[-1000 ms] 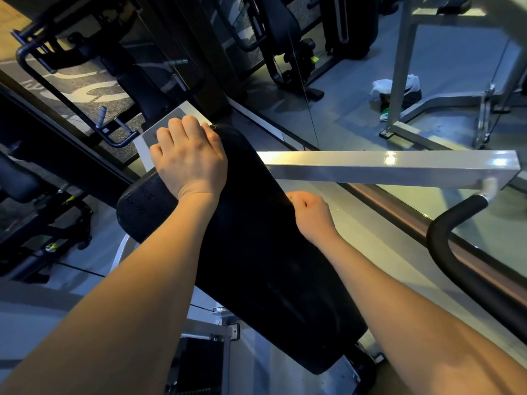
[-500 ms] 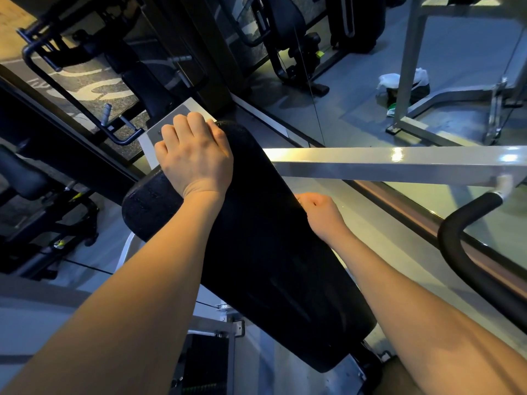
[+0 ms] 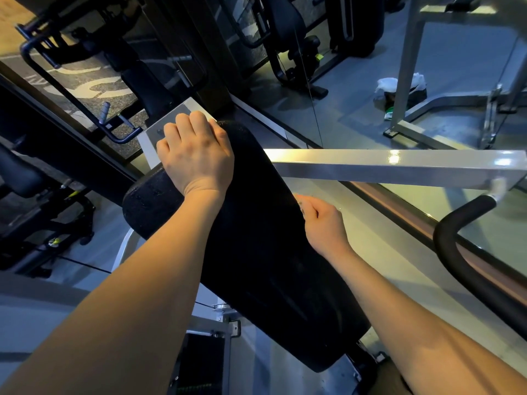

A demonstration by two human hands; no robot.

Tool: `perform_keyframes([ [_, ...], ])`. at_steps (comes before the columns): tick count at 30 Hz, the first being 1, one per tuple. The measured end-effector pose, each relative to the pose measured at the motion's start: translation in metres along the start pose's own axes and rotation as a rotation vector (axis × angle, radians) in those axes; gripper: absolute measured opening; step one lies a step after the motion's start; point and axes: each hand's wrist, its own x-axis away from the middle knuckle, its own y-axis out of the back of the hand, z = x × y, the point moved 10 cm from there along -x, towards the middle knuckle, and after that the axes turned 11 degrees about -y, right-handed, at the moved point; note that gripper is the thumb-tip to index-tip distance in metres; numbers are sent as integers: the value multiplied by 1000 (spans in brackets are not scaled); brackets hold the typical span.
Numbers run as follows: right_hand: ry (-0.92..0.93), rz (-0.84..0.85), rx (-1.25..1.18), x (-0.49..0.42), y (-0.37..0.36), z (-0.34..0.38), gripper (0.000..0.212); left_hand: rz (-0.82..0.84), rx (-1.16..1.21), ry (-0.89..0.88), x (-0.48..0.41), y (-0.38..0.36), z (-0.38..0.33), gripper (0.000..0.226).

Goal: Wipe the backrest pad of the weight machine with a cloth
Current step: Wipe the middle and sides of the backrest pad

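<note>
Change: right hand (image 3: pixel 323 225) has turned at the pad's right edge, so its curled fingers now show; left hand (image 3: pixel 195 158) keeps its place at the top end.
Left hand: palm down on the upper end of the backrest pad (image 3: pixel 256 252), fingers bent over the top edge and gripping it.
Right hand: against the pad's right edge, about midway along it; fingers curled together towards the edge. What they hold, if anything, cannot be told.
Backrest pad: long, black, with rounded ends; it runs aslant from upper left to lower right. Surface dark and matt, with a faint sheen near the lower end.
Silver bar (image 3: pixel 399 166): runs right from behind the pad's upper right edge.
Black curved handle (image 3: pixel 456 246): to the right, well apart from both hands.
</note>
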Motion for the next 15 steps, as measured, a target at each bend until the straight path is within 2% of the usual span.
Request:
perform_keyframes([
  [3,9,-53,74,17,9,-42,30,-2,2,3,0,-1,1,34],
  [7,-177,-135,186,24,16,-92,39,-14,4,-2,1,0,0,35],
  [9,-218,-185,91,25,12,-79,42,-11,3,-1,1,0,0,36],
  [11,-178,-223,-37,23,8,-42,38,-14,3,0,1,1,1,35],
  [15,74,-178,-182,20,7,50,31,-27,23,-6,2,3,1,35],
])
